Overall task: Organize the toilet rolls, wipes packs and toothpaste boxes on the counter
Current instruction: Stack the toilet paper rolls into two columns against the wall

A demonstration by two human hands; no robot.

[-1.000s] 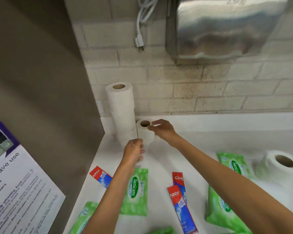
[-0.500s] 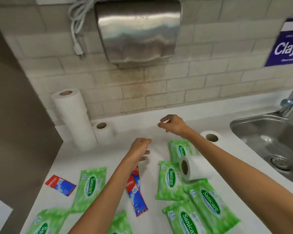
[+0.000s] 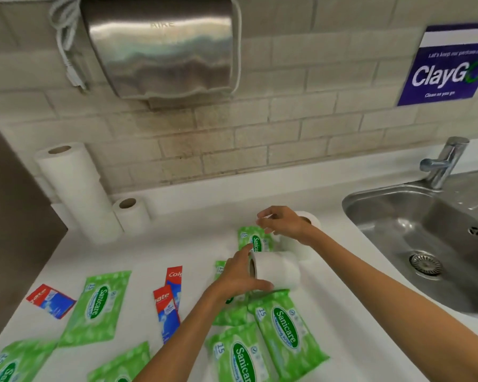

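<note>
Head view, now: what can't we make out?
Upright white toilet roll: head view, mostly behind right hand; grip unclear.
Lying white toilet roll: core end covered by left hand gripping it.
Green wipes pack under left forearm: label hidden.
Bottom-left green wipes pack: cut by frame edge.
Blue wall sign: small print blurred.

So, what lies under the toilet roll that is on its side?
Green wipes packs show at the edges of the toilet roll. The roll and the left hand gripping it cover what is directly beneath.
</note>
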